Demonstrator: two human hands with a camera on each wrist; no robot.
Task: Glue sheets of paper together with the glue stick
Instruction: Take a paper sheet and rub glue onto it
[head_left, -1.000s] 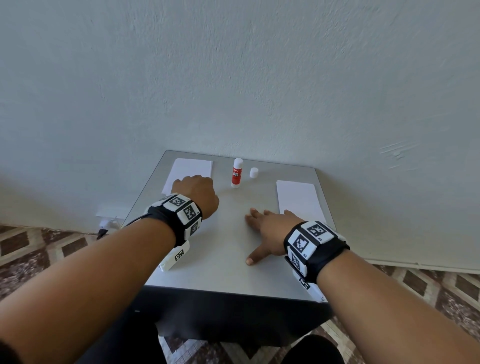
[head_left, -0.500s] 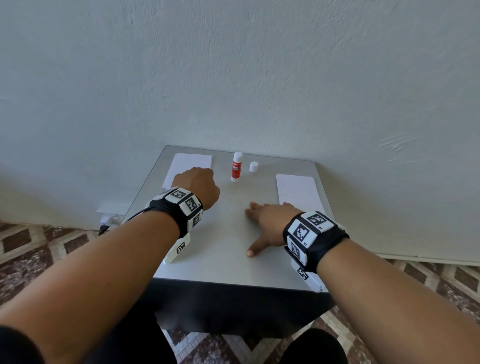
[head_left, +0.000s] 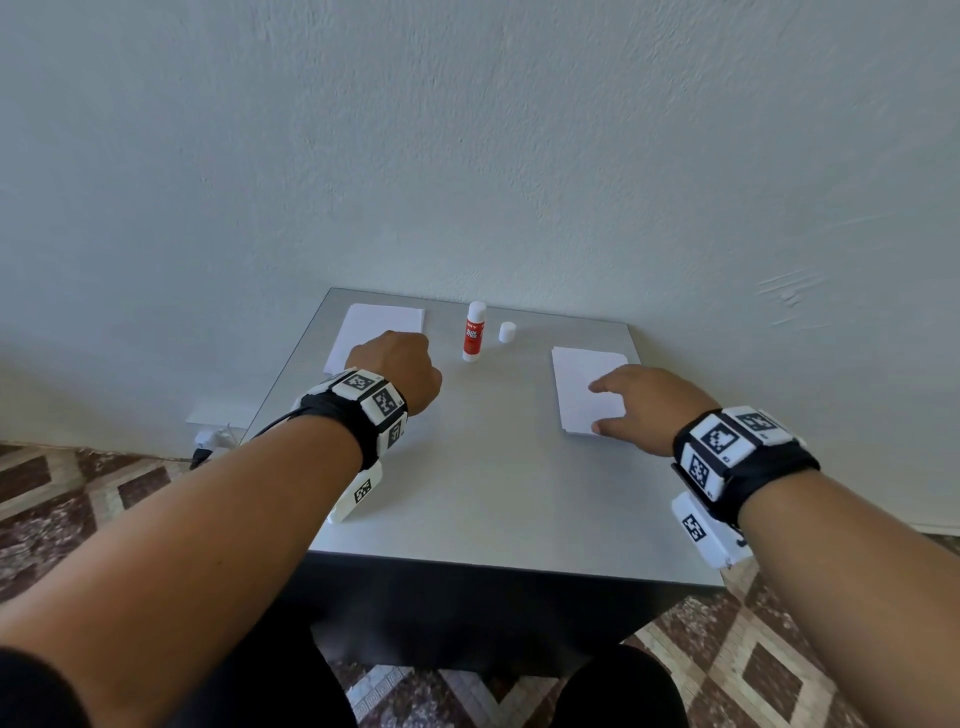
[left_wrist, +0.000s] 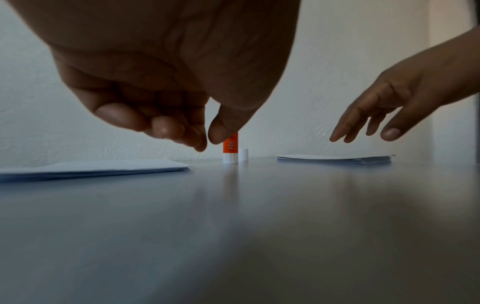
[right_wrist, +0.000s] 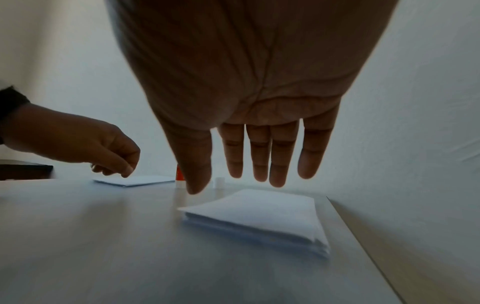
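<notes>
We read the table (head_left: 467, 493) from its left edge across; at the far-left corner lies the left paper stack (head_left: 382, 325), flat, a few sheets thick in the left wrist view; the left hand (head_left: 397, 371) hangs over that stack's near edge, fingers loosely curled, thumb tip close to the forefinger, nothing between them as far as we can tell; we judge it idle or readying for the glue, since it hovers just left of it; near the far edge's middle stands the glue stick (head_left: 474, 332), upright, its cap (head_left: 507, 332) off and standing just beside it on the right; uncapped so it looks ready for use; toward the right edge lies the right paper stack (head_left: 587, 387), thicker, edges squared; the right hand (head_left: 649, 408) is above it, fingers straight and slightly spread, thumb out; the right wrist view shows a gap under the fingertips (right_wrist: 278, 176), so no contact yet; we judge it is about to take the top sheet; no gluing done yet, by the look of things.
</notes>
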